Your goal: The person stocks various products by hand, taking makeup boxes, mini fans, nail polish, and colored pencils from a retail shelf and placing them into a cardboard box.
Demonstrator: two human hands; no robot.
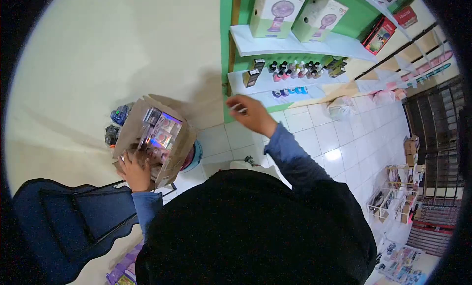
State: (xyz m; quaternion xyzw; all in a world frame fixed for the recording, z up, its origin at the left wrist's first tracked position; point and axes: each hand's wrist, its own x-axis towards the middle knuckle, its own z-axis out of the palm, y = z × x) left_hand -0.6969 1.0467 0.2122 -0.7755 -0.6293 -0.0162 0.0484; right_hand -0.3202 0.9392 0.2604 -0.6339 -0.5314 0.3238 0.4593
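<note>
Cardboard box in left hand, labels unreadable

Cream wall filling left side; green wall carrying white shelves stocked with fan boxes and small bottles. White tiled floor reflecting light; dark metal gate closing off right.

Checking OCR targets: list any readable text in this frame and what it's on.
"mini", partly cut off: top corner of the left fan box on the upper shelf.
Same word, only its start legible: right fan box.
Red boxes: print blurred, unreadable.
Small bottles on the lower shelf: labels too small.
Packets in the cardboard box under the left hand: unreadable.
Right hand: small white item, no text visible.
</note>
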